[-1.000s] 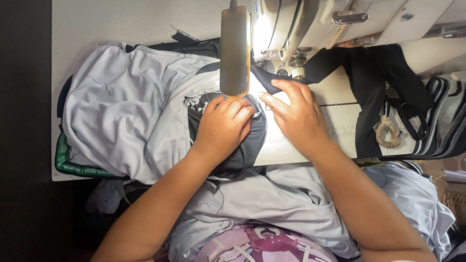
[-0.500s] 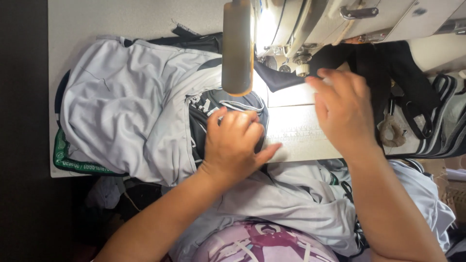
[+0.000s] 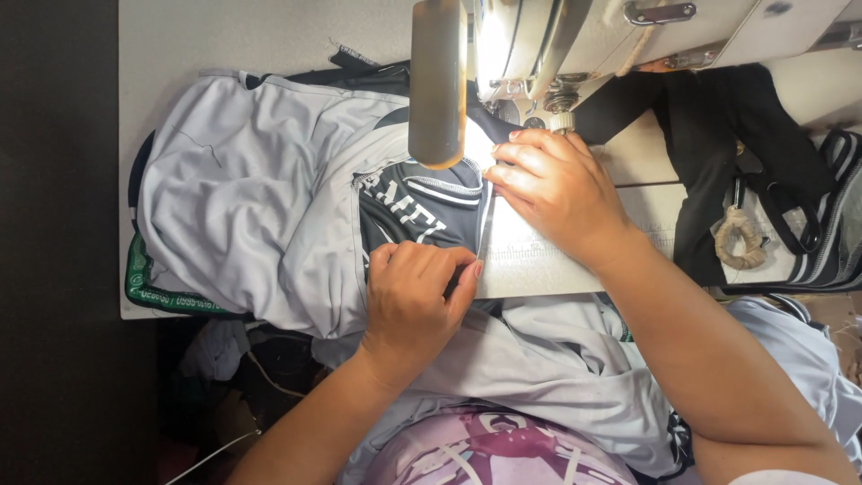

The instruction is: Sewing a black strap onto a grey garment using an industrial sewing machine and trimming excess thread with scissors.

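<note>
A grey sports shirt [image 3: 260, 207] with a dark panel [image 3: 417, 211] lies spread on the sewing table. My left hand [image 3: 415, 296] pinches the near edge of the dark panel at the table's front. My right hand [image 3: 552, 189] presses the fabric flat close to the needle area [image 3: 539, 112] of the white sewing machine [image 3: 628, 36], fingers curled on the cloth. A dull cylindrical lamp [image 3: 437, 81] hangs over the panel and hides part of it.
Black fabric [image 3: 718, 135] and a striped garment [image 3: 822, 242] pile up at the right, with a coil of cord [image 3: 741, 238] on them. A green-edged cloth [image 3: 157, 287] hangs off the table's left front. More grey cloth [image 3: 539, 368] lies in my lap.
My left hand has slid back toward the table's front edge along the dark panel. My right hand has come left from the machine bed to the fabric beside the needle.
</note>
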